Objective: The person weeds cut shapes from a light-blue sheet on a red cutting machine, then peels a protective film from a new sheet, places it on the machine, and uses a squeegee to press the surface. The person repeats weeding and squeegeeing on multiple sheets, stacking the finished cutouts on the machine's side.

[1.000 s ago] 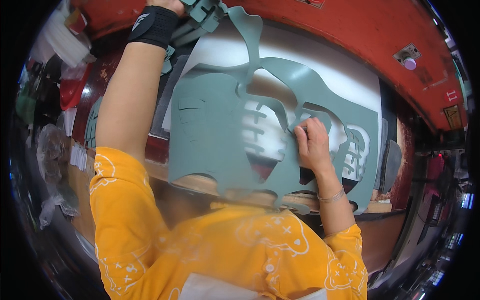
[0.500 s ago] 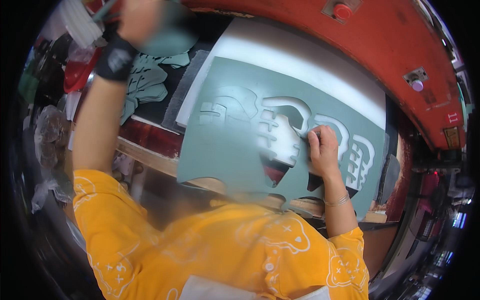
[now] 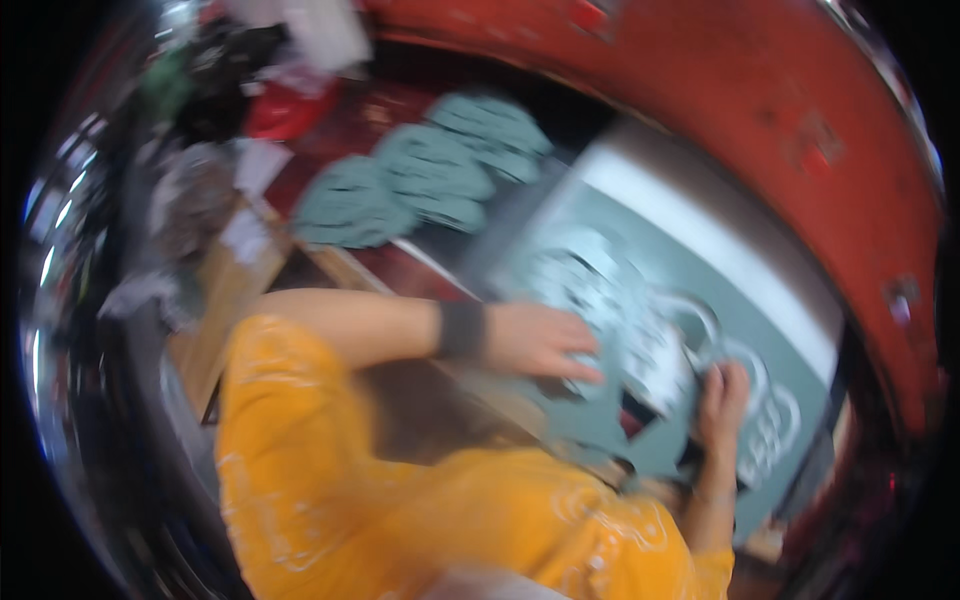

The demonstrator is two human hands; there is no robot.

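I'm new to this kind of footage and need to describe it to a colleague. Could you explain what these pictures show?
There is no robot here, just a person working bare-handed. The view comes from a fisheye camera worn on their head, looking down, so straight edges bend near the rim.

The left hand, below a dark wristband, is over a grey-green sheet. The right hand is also at this sheet, beside its cut-outs. The picture is blurred, so I can't tell whether either hand has a firm grip on anything.

Along the sheet's far side shows a white board, with a large red housing beyond. Off to the left lie piles of grey-green cut pieces.
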